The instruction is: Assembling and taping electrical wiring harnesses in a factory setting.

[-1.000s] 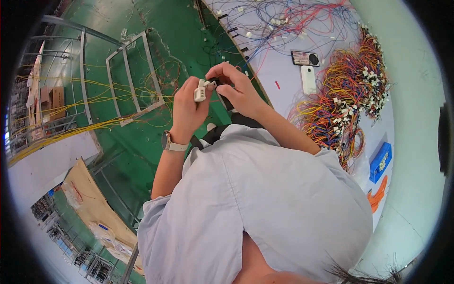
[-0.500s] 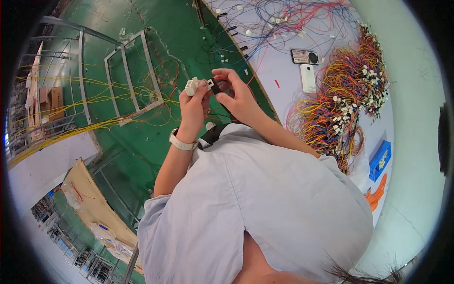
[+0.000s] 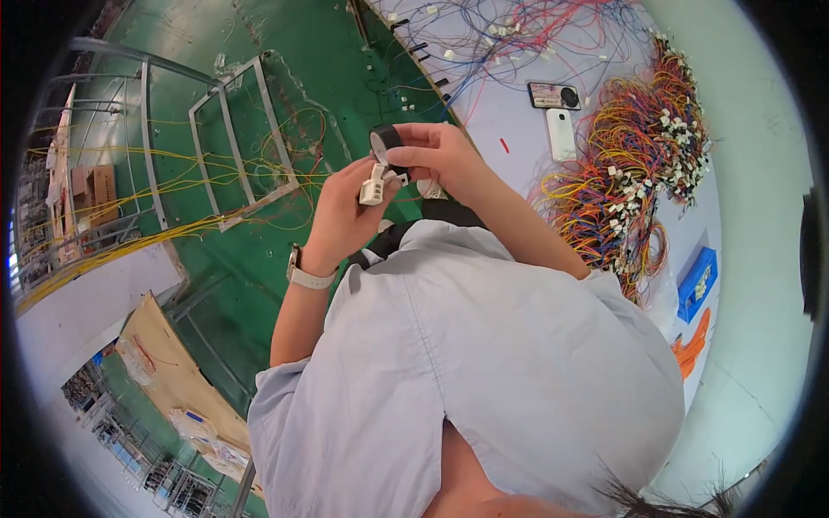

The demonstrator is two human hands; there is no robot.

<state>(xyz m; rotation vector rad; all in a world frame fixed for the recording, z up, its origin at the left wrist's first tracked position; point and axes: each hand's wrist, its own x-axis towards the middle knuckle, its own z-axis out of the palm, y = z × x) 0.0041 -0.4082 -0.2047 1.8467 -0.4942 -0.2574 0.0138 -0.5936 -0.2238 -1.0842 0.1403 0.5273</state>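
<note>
In front of my body, my left hand [image 3: 337, 216] is closed on white plastic connectors [image 3: 371, 192], their block-like ends sticking out past the fingers. My right hand [image 3: 449, 164] pinches a roll of black tape [image 3: 387, 135] just above them, its pale inner ring showing. The two hands are close together, with the tape roll close by the connectors. Fingers hide part of the connectors and any wires running from them.
On the white table [image 3: 484, 112] to the right lie a large heap of coloured wire harnesses [image 3: 613, 173], a phone [image 3: 554, 96], a white device [image 3: 561, 135], a blue box [image 3: 697, 283] and orange gloves [image 3: 691, 345]. A metal frame [image 3: 229, 142] with yellow wires stands at left.
The tape roll has turned so its ring faces up and left. My left hand has lowered and rotated, and the connectors' ends now point downward.
</note>
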